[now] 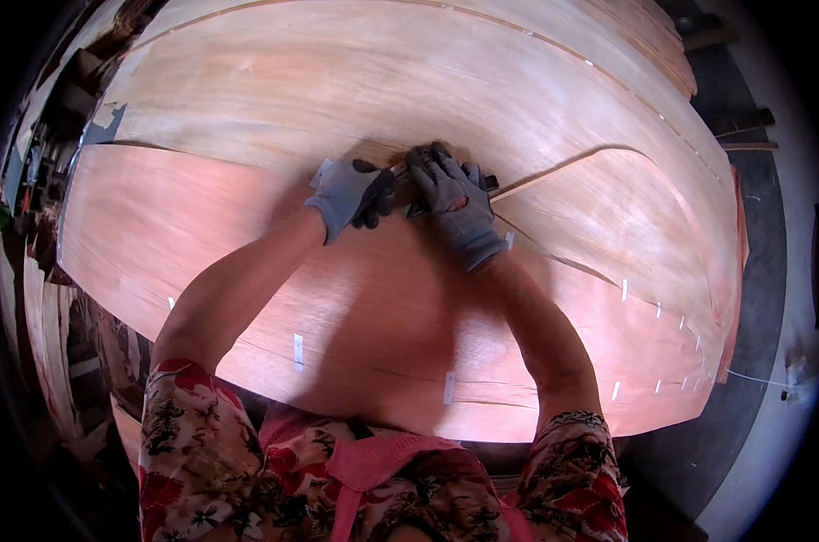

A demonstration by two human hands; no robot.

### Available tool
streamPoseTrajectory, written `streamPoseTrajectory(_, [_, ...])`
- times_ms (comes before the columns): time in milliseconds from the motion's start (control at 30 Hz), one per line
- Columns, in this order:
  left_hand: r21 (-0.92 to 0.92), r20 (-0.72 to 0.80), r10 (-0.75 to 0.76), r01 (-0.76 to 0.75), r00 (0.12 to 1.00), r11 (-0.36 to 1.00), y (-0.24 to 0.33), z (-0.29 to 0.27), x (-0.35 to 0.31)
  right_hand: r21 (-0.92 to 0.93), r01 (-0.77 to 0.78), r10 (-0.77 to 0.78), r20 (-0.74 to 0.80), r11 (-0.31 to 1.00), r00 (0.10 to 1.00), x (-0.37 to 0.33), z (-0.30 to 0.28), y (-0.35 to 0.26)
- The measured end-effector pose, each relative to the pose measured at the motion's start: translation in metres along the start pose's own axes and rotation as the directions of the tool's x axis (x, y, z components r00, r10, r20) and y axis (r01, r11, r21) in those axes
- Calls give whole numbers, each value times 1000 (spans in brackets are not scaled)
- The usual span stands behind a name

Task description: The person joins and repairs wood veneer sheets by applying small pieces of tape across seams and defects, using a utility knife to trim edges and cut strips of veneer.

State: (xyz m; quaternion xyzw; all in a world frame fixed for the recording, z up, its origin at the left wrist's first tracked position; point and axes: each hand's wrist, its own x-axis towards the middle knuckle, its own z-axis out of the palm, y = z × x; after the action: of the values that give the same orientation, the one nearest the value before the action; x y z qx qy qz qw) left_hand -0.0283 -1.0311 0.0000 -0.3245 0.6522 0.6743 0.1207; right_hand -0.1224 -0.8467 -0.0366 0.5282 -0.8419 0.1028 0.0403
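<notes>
Veneer (382, 312) lay near; your left hand (355, 192) curled its fingers, your right hand (454, 197) covered a dark object (491, 182), grips unclear.

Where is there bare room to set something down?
The pale sheet is bare between the left hand and the thin far line; so is the pinkish sheet's upper left, beside the left forearm. Crowded: the middle, where the right hand partly covers a dark object, and the near edge with white tape.

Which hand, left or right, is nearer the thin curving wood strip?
Right: the right hand is just left of the wood strip; the left hand is farther left.
</notes>
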Motion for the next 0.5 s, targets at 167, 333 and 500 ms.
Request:
streamPoseTrajectory(167, [68, -10, -26, 26, 1000, 997, -5, -5, -1, -157, 92, -84, 57, 983, 995, 3, 0, 0])
streamPoseTrajectory(333, [264, -12, 84, -78, 996, 962, -7, -13, -7, -178, 187, -165, 129, 966, 978, 7, -9, -3])
streamPoseTrajectory(500, [896, -168, 423, -41, 890, 442, 6, -52, -14, -196, 142, -95, 232, 970, 968, 17, -14, -23])
